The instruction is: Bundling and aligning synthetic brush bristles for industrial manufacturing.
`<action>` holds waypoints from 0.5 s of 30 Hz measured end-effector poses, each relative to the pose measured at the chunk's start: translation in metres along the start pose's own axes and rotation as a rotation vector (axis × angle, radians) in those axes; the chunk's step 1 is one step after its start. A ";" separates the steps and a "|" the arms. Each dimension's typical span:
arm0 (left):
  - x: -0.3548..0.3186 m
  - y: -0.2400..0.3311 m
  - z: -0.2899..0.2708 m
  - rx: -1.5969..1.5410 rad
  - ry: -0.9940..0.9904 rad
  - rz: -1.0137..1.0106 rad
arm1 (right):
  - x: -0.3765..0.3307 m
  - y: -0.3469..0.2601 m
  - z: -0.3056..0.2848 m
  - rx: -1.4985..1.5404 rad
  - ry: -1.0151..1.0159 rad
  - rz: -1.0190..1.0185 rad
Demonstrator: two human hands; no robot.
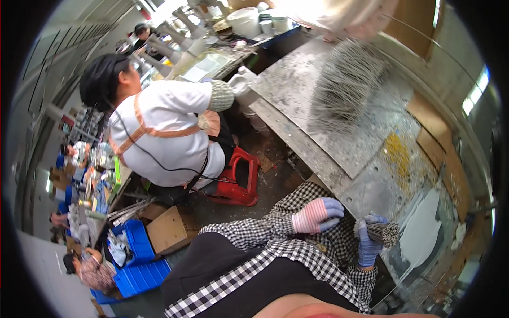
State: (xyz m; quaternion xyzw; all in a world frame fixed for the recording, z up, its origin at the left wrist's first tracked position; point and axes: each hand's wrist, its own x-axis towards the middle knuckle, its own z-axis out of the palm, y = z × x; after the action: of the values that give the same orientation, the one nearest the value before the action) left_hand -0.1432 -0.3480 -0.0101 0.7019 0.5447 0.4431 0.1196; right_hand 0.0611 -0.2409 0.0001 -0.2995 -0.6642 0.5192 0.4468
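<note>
My left hand, in a glove with pink stripes and bluish fingers, is in front of my chest near the table edge. Its fingers are loosely bent and a little apart, with nothing visible in them. To its right, my right hand, in a blue glove, is closed around a bundle of thin grey sticks, their ends packed together and facing right. The bundle is beside a smeared patch of white paste on the table. A large pile of similar thin grey sticks lies farther off on a board.
The grey-stained board lies on the worktable. Yellow bits are scattered there, with brown cardboard along the right. Left, a co-worker sits on a red stool. Blue crates and a cardboard box stand behind.
</note>
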 end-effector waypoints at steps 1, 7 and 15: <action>0.010 -0.004 -0.010 0.028 0.012 -0.009 | 0.009 -0.001 0.000 0.003 -0.027 -0.015; 0.082 -0.056 -0.041 0.198 0.038 0.012 | 0.042 0.024 0.005 -0.072 -0.016 0.185; 0.084 -0.101 -0.023 0.318 -0.036 0.046 | 0.040 0.089 -0.014 -0.294 -0.086 0.163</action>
State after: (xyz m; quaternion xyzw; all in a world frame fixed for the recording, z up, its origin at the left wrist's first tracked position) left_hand -0.2261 -0.2441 -0.0217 0.7319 0.5896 0.3416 0.0067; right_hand 0.0508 -0.1749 -0.0732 -0.3919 -0.7248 0.4634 0.3260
